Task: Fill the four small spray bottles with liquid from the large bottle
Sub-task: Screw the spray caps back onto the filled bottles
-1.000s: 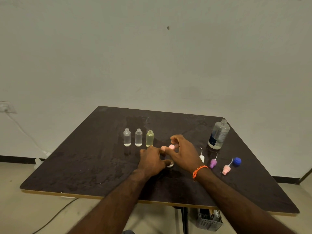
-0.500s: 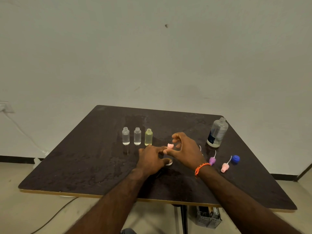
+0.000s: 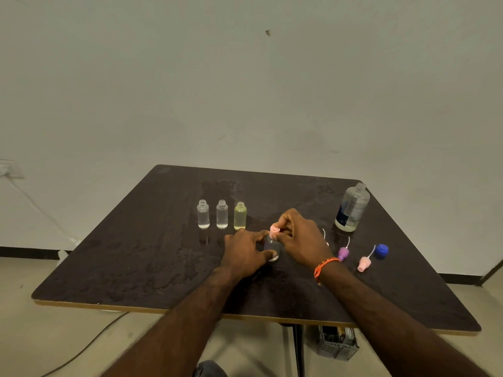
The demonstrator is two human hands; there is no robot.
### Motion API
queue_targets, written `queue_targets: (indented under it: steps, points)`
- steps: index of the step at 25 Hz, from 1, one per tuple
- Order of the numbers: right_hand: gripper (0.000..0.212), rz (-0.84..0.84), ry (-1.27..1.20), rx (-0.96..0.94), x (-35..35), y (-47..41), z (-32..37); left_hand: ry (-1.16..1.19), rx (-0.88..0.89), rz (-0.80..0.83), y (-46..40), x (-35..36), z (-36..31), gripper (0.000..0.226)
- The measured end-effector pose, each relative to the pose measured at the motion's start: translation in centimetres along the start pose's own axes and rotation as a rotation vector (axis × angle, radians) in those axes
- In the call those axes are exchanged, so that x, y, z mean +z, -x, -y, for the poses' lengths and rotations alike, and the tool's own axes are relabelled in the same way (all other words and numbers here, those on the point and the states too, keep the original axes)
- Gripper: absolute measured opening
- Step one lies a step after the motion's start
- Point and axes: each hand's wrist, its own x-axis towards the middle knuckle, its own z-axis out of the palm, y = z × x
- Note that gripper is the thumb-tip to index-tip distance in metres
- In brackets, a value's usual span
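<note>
The dark tabletop (image 3: 141, 268) carries everything, with both arms reaching in over its near edge. The large bottle (image 3: 352, 208) stands upright and uncapped, well to the right of the right grip and beyond it, with clear liquid low inside.

The left grip (image 3: 245, 253) is grasping the small spray bottle (image 3: 272, 246) from its left side, thumb and fingers curled round the body, and the bottle stands on the tabletop between the 2 hands. The right grip (image 3: 299, 235), an orange wristband (image 3: 325, 266) on its wrist, is pinching the pink spray cap (image 3: 274, 230) that sits on that bottle's neck.

Beyond the left grip stand 3 open small bottles in a row: 2 clear ones (image 3: 203, 214) (image 3: 221, 214) and a yellowish one (image 3: 240, 216) nearest the hands.

To the right of the right grip lie loose caps, each with a thin dip tube: a purple spray cap (image 3: 343, 253), then a second pink spray cap (image 3: 363, 263). A blue cap (image 3: 381, 251) sits farthest right. A white tube (image 3: 324, 233) shows just past the right grip's knuckles, and its cap is mostly hidden.
</note>
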Motion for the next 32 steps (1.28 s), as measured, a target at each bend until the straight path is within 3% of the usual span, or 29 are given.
queue_targets:
  steps: [5,7,11,16,21,29,32]
  points:
    - [0.032,-0.074,-0.171,0.084,0.7,0.9,-0.8,-0.016,0.001,-0.002,0.3,-0.1,-0.3,0.058]
    - [0.042,-0.058,-0.133,0.125,1.3,0.9,-1.3,-0.012,0.001,-0.011,0.5,-0.2,-0.4,0.055]
    - [0.034,-0.049,-0.066,0.208,2.6,0.1,-2.0,-0.033,-0.008,0.006,0.0,-0.3,-0.8,0.037]
    - [0.034,-0.056,-0.080,0.210,3.4,-2.9,-2.1,0.045,-0.050,-0.145,-1.1,0.3,-1.1,0.026]
    - [0.036,-0.097,-0.046,0.205,4.7,-6.7,-3.0,0.159,-0.052,-0.097,-2.1,1.9,-1.1,0.048]
    - [0.042,-0.061,-0.086,0.220,5.7,-9.4,-3.4,0.167,-0.041,-0.098,-3.9,2.0,-0.5,0.045]
    - [0.053,-0.040,-0.099,0.230,5.1,-8.8,-3.5,0.041,-0.011,-0.182,-2.8,0.9,-0.4,0.028]
